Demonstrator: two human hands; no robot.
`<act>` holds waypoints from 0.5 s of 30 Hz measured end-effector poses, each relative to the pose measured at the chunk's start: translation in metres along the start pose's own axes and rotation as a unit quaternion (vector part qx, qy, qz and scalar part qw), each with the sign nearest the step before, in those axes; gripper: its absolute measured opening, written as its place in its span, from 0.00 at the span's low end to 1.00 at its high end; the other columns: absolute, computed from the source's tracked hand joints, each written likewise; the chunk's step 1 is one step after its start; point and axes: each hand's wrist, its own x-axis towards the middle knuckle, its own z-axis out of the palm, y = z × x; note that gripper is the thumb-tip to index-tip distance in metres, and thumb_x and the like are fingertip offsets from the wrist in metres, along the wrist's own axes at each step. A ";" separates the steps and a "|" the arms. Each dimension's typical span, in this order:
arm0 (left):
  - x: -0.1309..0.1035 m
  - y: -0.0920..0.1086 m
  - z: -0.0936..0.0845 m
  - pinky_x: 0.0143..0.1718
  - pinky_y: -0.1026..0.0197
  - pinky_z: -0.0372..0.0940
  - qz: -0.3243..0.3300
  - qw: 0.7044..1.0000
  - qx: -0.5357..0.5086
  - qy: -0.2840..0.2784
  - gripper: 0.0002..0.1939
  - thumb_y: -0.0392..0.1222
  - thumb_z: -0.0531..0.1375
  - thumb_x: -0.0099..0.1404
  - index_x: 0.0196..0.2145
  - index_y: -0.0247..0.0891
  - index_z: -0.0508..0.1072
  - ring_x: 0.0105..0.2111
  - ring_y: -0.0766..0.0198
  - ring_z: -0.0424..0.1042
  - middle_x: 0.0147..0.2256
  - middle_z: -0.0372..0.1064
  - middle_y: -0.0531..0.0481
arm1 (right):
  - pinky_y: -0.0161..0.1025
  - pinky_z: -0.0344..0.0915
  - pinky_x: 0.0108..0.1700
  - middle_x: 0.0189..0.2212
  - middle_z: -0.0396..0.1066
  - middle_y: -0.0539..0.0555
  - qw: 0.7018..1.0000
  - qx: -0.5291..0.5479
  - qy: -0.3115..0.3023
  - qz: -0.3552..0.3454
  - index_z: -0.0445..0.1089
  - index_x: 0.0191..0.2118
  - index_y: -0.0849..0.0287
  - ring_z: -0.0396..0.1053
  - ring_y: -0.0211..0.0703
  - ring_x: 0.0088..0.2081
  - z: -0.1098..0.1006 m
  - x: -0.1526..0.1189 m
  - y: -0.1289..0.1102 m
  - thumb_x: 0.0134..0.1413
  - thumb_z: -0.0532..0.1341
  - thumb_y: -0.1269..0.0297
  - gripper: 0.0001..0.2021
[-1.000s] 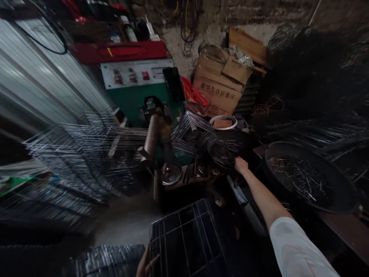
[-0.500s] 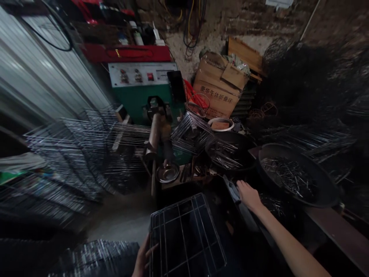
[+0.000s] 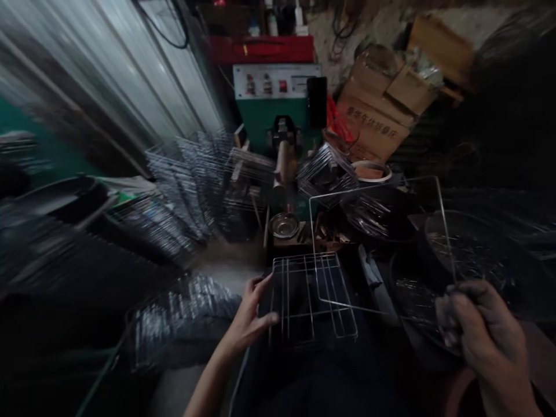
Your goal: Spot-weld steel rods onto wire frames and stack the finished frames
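Observation:
A wire rack with crossing bars lies low in the middle, over the dark lap. At its left edge is my left hand, thumb and fingers apart, the thumb reaching over the side wires. On the right my right hand is closed round the lower right corner of a rectangular wire frame. That frame is held up, and its left part overlaps the rack in view. A grey cloth lies between the rack and the dark basins.
A green machine with a metal cylinder stands ahead, a small metal bowl below it. Stacked wire racks fill the left. Basins of wire pieces are at the right, a cardboard box behind.
My right hand has left the grey cloth and now holds a wire frame. The view has swung left. My left hand shows more fully beside the rack.

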 end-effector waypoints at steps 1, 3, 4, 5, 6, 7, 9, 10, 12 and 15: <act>0.000 0.001 0.000 0.61 0.39 0.57 -0.001 1.000 -0.007 0.002 0.47 0.72 0.58 0.57 0.66 0.45 0.58 0.57 0.44 0.61 0.57 0.56 0.40 | 0.33 0.52 0.12 0.17 0.54 0.43 0.998 0.045 -0.022 0.029 0.63 0.41 0.49 0.54 0.37 0.14 0.008 -0.005 0.002 0.60 0.61 0.49 0.12; -0.001 0.000 0.003 0.59 0.43 0.59 -0.013 0.999 -0.031 0.012 0.42 0.70 0.54 0.62 0.66 0.45 0.59 0.53 0.48 0.63 0.54 0.60 0.42 | 0.30 0.50 0.10 0.17 0.53 0.42 0.985 0.116 -0.076 0.099 0.62 0.41 0.49 0.52 0.34 0.13 0.028 -0.016 0.011 0.60 0.61 0.49 0.12; -0.003 0.000 0.006 0.56 0.46 0.61 -0.028 0.998 -0.057 0.016 0.41 0.70 0.53 0.63 0.66 0.44 0.60 0.50 0.50 0.65 0.52 0.63 0.42 | 0.30 0.50 0.10 0.17 0.53 0.41 0.975 0.138 -0.111 0.137 0.62 0.41 0.49 0.51 0.33 0.12 0.040 -0.022 0.017 0.61 0.61 0.48 0.12; -0.004 -0.001 0.009 0.53 0.49 0.63 -0.047 0.994 -0.100 0.022 0.40 0.70 0.51 0.64 0.66 0.43 0.61 0.47 0.53 0.66 0.50 0.65 0.43 | 0.29 0.51 0.10 0.18 0.53 0.41 0.964 0.151 -0.140 0.169 0.62 0.40 0.49 0.51 0.32 0.12 0.051 -0.030 0.023 0.61 0.60 0.48 0.13; -0.005 -0.002 0.012 0.48 0.52 0.65 -0.069 0.984 -0.163 0.030 0.41 0.71 0.48 0.65 0.65 0.42 0.62 0.42 0.55 0.67 0.47 0.67 0.43 | 0.29 0.52 0.11 0.18 0.53 0.41 0.954 0.158 -0.166 0.196 0.62 0.40 0.50 0.50 0.31 0.13 0.062 -0.037 0.030 0.62 0.60 0.47 0.13; -0.006 -0.002 0.016 0.43 0.55 0.66 -0.091 0.966 -0.238 0.039 0.42 0.73 0.46 0.65 0.64 0.40 0.63 0.38 0.58 0.67 0.43 0.68 0.44 | 0.29 0.54 0.12 0.19 0.53 0.41 0.944 0.160 -0.189 0.217 0.61 0.39 0.50 0.51 0.30 0.13 0.072 -0.045 0.038 0.62 0.60 0.47 0.14; -0.008 -0.001 0.023 0.32 0.61 0.64 -0.128 0.913 -0.382 0.067 0.44 0.74 0.44 0.65 0.64 0.37 0.63 0.29 0.64 0.65 0.36 0.68 0.47 | 0.29 0.56 0.14 0.19 0.54 0.41 0.937 0.149 -0.210 0.237 0.61 0.38 0.51 0.52 0.30 0.15 0.087 -0.057 0.052 0.61 0.60 0.46 0.15; -0.009 -0.001 0.026 0.28 0.63 0.62 -0.142 0.886 -0.433 0.086 0.44 0.73 0.45 0.65 0.63 0.35 0.63 0.26 0.67 0.63 0.34 0.67 0.48 | 0.30 0.58 0.15 0.20 0.55 0.42 0.938 0.139 -0.208 0.240 0.61 0.37 0.52 0.53 0.31 0.16 0.092 -0.062 0.059 0.61 0.61 0.45 0.16; -0.011 -0.001 0.031 0.25 0.65 0.60 -0.163 0.861 -0.467 0.120 0.41 0.70 0.50 0.66 0.63 0.36 0.63 0.23 0.69 0.61 0.31 0.67 0.50 | 0.31 0.60 0.17 0.21 0.56 0.42 0.943 0.117 -0.199 0.241 0.61 0.38 0.52 0.56 0.32 0.17 0.096 -0.066 0.070 0.60 0.61 0.44 0.17; -0.011 -0.008 0.035 0.34 0.62 0.66 -0.167 0.903 -0.357 0.168 0.35 0.61 0.59 0.65 0.63 0.38 0.65 0.29 0.65 0.70 0.36 0.74 0.48 | 0.33 0.62 0.19 0.22 0.57 0.44 0.943 0.070 -0.221 0.237 0.62 0.37 0.53 0.58 0.34 0.19 0.096 -0.064 0.084 0.60 0.60 0.43 0.18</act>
